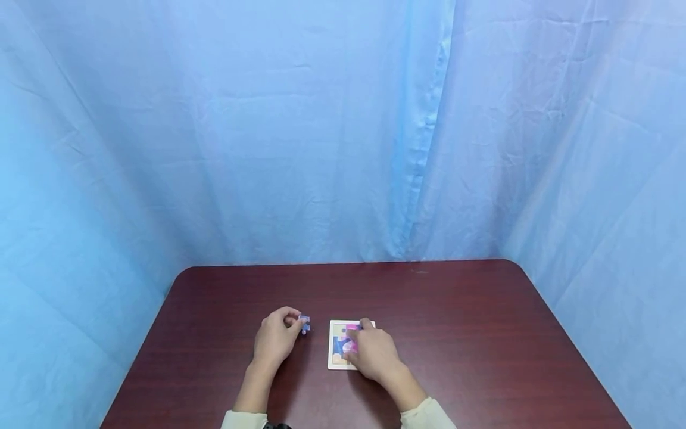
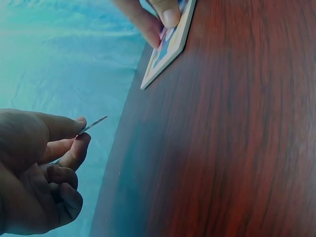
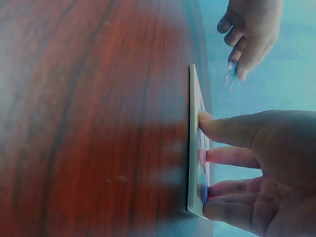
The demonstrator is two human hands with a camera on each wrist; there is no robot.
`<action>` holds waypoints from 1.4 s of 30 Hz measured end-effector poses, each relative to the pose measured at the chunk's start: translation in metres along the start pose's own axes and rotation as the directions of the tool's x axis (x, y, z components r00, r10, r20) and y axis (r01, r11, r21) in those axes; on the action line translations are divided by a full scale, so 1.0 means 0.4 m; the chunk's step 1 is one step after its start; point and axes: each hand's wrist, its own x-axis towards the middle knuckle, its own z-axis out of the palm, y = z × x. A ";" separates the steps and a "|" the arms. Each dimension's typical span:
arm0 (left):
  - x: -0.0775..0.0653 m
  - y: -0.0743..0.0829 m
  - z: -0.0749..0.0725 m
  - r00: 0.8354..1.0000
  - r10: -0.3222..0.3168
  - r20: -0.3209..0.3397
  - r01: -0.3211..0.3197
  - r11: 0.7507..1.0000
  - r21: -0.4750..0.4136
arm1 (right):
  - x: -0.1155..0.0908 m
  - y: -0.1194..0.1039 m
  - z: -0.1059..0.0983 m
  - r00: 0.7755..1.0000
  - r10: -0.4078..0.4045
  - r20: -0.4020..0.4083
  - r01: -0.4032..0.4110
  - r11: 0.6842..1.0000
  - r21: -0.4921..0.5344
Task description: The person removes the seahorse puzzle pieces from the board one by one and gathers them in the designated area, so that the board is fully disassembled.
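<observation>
A small blue-and-purple jigsaw piece (image 1: 304,323) is pinched between the thumb and fingers of my left hand (image 1: 274,338). In the left wrist view the piece (image 2: 94,125) shows edge-on, raised off the tabletop. To its right lies a square jigsaw puzzle (image 1: 330,351) with a white border and a colourful picture of pink, blue and cream pieces. My right hand (image 1: 377,353) covers the puzzle's right side. The right wrist view shows its thumb and extended fingertips touching the puzzle's face, spread along the board (image 3: 192,143). Part of the picture is hidden beneath this hand.
Both hands work over a dark reddish-brown wood-grain table (image 1: 461,322) with rounded far corners. Light blue curtains (image 1: 300,131) hang behind it and along both sides. A dark band (image 1: 277,425) shows at the left wrist, by a cream sleeve.
</observation>
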 end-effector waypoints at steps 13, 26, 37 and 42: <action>0.010 -0.034 -0.024 0.996 -0.086 0.011 0.086 0.996 0.036 | -0.001 0.003 0.001 1.000 0.014 0.016 -0.014 1.000 0.005; 0.026 -0.071 -0.033 0.991 -0.129 0.029 0.125 0.988 0.094 | 0.002 0.007 0.008 1.000 0.015 0.027 -0.015 1.000 0.003; 0.039 -0.087 -0.041 0.992 -0.122 0.010 0.119 0.980 0.157 | 0.000 0.007 0.004 1.000 0.005 0.013 -0.005 1.000 -0.003; 0.034 -0.086 -0.039 0.993 -0.119 -0.012 0.119 0.977 0.178 | 0.001 0.009 0.005 1.000 -0.001 0.006 0.001 1.000 -0.008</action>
